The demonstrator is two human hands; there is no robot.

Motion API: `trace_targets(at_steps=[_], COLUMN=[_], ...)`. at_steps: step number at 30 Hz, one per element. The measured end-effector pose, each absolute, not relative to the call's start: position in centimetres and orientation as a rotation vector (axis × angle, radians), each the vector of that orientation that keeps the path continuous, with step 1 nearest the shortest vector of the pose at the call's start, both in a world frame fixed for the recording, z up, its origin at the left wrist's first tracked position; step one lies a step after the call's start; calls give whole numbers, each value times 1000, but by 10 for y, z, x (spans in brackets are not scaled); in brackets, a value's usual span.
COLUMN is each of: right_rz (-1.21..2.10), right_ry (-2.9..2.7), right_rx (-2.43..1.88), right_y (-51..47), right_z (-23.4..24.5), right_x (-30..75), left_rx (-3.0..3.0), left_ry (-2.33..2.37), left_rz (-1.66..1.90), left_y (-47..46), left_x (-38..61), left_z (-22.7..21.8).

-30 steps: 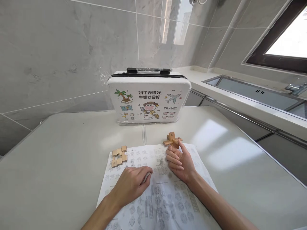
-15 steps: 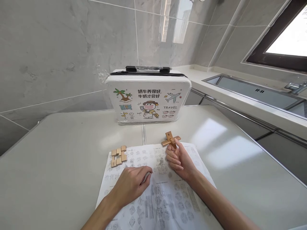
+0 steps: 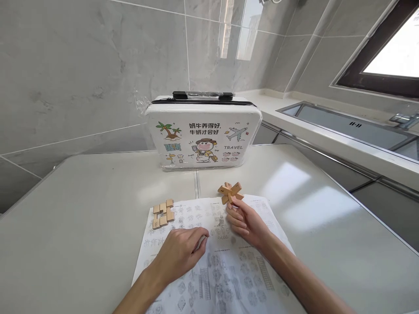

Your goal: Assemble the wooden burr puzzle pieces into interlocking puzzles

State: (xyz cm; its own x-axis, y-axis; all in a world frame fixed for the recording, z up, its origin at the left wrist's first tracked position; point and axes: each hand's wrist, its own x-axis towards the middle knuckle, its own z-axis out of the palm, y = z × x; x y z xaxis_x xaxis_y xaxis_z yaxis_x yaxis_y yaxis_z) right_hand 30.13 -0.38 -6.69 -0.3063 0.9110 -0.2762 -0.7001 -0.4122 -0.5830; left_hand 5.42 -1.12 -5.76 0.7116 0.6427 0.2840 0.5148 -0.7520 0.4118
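My right hand (image 3: pixel 245 220) pinches a wooden burr puzzle (image 3: pixel 231 192) between thumb and fingers, just over the far edge of the printed sheet (image 3: pixel 225 270). Several interlocking bars stick out of the puzzle in different directions, and one visible bar end bears a dark mark. My left hand (image 3: pixel 183 250) rests on the sheet, its fingers curled loosely in and the thumb close to the index finger, with nothing seen in it. Beyond it, at the sheet's far left corner, lies a second wooden puzzle (image 3: pixel 163 221), a flat ring of small blocks with a gap in the middle.
A plastic-wrapped white case (image 3: pixel 203 135) with cartoon prints and a black handle stands upright behind the sheet on the pale tabletop (image 3: pixel 98 209). A counter with a sink (image 3: pixel 353 122) and faucet (image 3: pixel 406 118) runs along the right. Grey tiled walls close off the back.
The burr puzzle has turned in my right hand, so its bars now point in other directions. My left hand and the block ring have stayed in place.
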Motion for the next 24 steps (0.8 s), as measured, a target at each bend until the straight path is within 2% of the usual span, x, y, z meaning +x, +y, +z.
trace_targets(at_steps=[4,10,18,24], right_rz=[1877,1963,2183,2228], right_ry=[-731,-949,-1134,-1153], right_rx=[-819,-819,-658,-655], right_y=[-12,-22,-27,-28], right_z=[-59,-56,-57,-58], right_x=[294,293,293,291], left_rx=[2516,2061,1671,1603], left_ry=[1000,1114,772,776], left_rz=[744,1035,766,697], left_y=[-12,-12,-19,-20], left_x=[56,56,58,57], left_z=[-54,-54,-52,-49])
